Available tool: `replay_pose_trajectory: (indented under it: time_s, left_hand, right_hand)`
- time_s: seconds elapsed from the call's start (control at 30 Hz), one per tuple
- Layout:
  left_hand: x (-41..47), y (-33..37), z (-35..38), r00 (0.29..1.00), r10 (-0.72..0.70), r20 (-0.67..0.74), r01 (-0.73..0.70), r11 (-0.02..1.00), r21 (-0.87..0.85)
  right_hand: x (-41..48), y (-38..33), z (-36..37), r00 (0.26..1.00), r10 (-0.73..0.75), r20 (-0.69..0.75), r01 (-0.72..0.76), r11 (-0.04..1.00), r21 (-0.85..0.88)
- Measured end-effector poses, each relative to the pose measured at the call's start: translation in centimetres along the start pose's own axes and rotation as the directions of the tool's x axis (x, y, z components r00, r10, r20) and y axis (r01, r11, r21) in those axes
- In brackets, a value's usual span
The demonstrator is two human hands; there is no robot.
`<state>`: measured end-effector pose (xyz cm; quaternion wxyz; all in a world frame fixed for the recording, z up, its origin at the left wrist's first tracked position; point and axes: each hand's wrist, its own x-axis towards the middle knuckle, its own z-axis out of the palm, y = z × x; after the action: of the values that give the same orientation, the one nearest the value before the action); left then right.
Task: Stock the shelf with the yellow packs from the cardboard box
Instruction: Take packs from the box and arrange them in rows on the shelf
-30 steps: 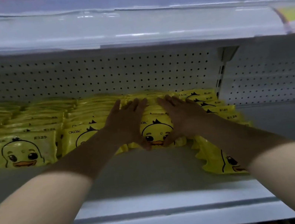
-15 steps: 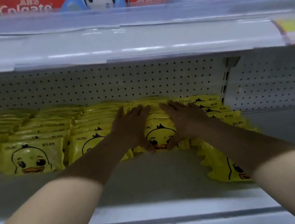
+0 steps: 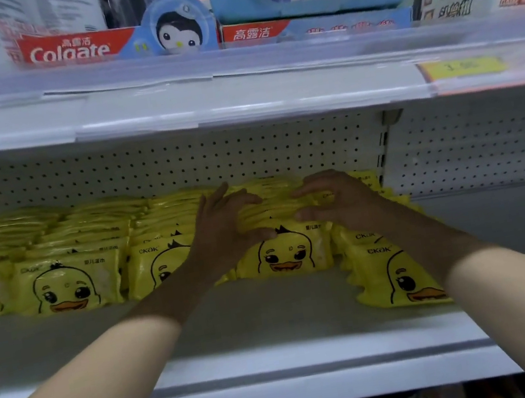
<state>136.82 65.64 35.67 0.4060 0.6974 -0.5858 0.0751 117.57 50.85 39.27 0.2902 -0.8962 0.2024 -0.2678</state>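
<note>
Packs (image 3: pixel 70 286), yellow with a duck face, stand in rows on the shelf (image 3: pixel 239 320), filling it from far left of the hands up to the row between them. The left hand (image 3: pixel 224 229) and right hand (image 3: pixel 345 202) both reach deep into the shelf and clasp that one row from either side: fingers curled over the tops of the packs, thumbs pressed near the top edge of the front pack (image 3: pixel 286 257), which stands upright facing out. Just right of the right hand more packs lean against the row, and one loose pack (image 3: pixel 395 277) lies flat and askew under the right forearm, nearer the shelf edge. Behind the hands runs a pegboard (image 3: pixel 179 164). Above them an upper shelf (image 3: pixel 169 106) carries toothpaste boxes (image 3: pixel 69 50), with a yellow price tag (image 3: pixel 461 68) on its edge, up and to the right of the right hand
</note>
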Motion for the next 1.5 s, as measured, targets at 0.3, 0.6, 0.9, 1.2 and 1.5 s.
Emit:
replay_pose_trajectory:
  time_s: [0.3, 0.6, 0.9, 1.2, 1.5]
  left_hand:
    - [-0.5, 0.1, 2.2, 0.991, -0.036, -0.127, 0.025, 0.996, -0.084]
    - [0.3, 0.3, 1.9, 0.997, -0.016, -0.073, 0.025, 0.991, 0.131]
    - [1.3, -0.6, 1.4, 0.988, -0.061, -0.14, 0.06, 0.998, -0.011]
    - [2.7, -0.5, 1.8, 0.997, 0.03, -0.073, -0.017, 0.984, 0.176]
    - [4.3, -0.9, 1.1, 0.997, -0.03, -0.067, 0.036, 0.995, 0.088]
  right_hand:
    - [0.4, 1.1, 1.3, 0.998, -0.046, -0.038, 0.042, 0.995, -0.086]
    - [1.4, 1.3, 2.5, 0.999, -0.009, -0.046, 0.002, 0.991, -0.133]
    - [1.6, 1.1, 1.6, 0.992, 0.024, -0.124, -0.013, 0.996, 0.083]
    - [3.1, 1.2, 2.6, 0.994, 0.033, -0.109, -0.047, 0.99, -0.135]
    - [3.4, 1.7, 1.7, 0.983, 0.099, -0.156, -0.084, 0.992, 0.095]
